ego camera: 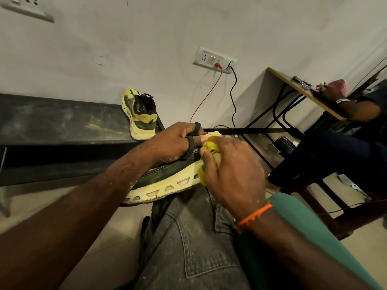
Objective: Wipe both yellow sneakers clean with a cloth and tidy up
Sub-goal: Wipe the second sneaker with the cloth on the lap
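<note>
While our left hand curls over the top of the yellow sneaker lying across our lap, black laces looped round its fingers, our right hand clutches a bunched yellow cloth against the shoe's front. The second sneaker stands on the dark bench by the wall. To the right, another person's arm rests on a small desk; red and black cables hang from the wall socket.
</note>
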